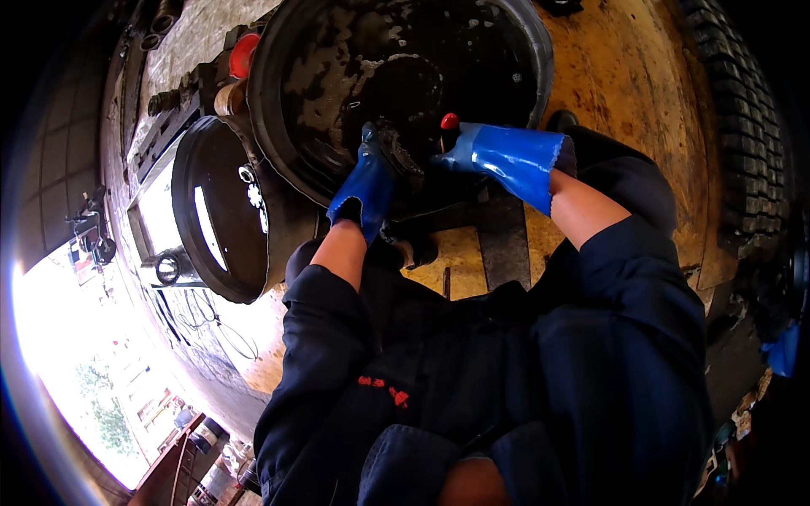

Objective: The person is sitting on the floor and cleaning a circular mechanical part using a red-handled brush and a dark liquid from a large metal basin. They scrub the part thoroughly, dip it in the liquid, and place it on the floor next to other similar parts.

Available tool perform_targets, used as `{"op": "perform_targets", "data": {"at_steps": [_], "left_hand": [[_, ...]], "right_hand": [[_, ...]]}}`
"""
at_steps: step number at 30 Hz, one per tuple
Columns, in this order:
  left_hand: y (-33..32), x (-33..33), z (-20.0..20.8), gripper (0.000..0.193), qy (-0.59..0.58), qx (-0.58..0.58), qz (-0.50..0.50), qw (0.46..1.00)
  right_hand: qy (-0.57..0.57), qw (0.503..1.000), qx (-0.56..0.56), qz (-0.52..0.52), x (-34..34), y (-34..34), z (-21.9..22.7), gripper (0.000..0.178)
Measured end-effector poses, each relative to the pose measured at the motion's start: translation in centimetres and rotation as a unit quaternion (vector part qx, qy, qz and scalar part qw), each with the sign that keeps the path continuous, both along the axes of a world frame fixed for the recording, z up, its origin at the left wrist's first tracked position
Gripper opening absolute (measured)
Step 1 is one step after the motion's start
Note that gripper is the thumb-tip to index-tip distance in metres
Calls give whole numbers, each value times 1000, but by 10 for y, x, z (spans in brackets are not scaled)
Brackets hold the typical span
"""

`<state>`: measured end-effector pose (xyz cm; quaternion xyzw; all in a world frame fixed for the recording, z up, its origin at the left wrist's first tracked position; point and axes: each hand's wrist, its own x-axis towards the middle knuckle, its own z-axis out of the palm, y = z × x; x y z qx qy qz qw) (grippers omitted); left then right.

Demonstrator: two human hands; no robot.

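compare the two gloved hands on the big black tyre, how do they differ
The left hand points fingers up, gripping a grimy dark part at the tyre centre; the right hand reaches in sideways, holding a red-tipped tool. The left glove looks dirty at the fingers; the right glove looks cleaner and glossy, its cuff flared open. Both gloves are blue rubber, with bare forearms and dark sleeves behind.

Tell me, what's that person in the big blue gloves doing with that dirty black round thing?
A person in dark overalls bends over a large black wheel that lies flat, its surface patchy and grimy. Both hands wear blue rubber gloves. The left hand presses on a dirty part near the wheel's middle. The right hand closes its grip on a tool with a red tip. A second black wheel stands nearby, and a big treaded tyre sits off to the right.
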<state>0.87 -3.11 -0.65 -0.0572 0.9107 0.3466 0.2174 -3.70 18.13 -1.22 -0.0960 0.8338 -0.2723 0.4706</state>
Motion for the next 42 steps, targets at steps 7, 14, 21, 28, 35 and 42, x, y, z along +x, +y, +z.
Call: {"op": "perform_targets", "data": {"at_steps": [7, 14, 21, 28, 35, 42], "left_hand": [[-13, 8, 0, 49, 8, -9, 5, 1000], [-20, 21, -1, 48, 0, -26, 1, 1000], [-26, 28, -5, 47, -5, -32, 6, 999], [-25, 26, -6, 47, -8, -31, 2, 999], [-23, 24, -10, 46, -4, -32, -2, 999], [-19, 20, -11, 45, -4, -34, -13, 999]], "right_hand": [[48, 993, 112, 6, -14, 6, -17, 48], [28, 971, -186, -149, -39, 5, -48, 29], [91, 971, -202, -87, -37, -43, -51, 41], [56, 930, -78, -355, -29, -61, -54, 42], [74, 930, -47, -357, -34, -47, -61, 42], [46, 943, -252, -214, -40, -51, -100, 30]]}}
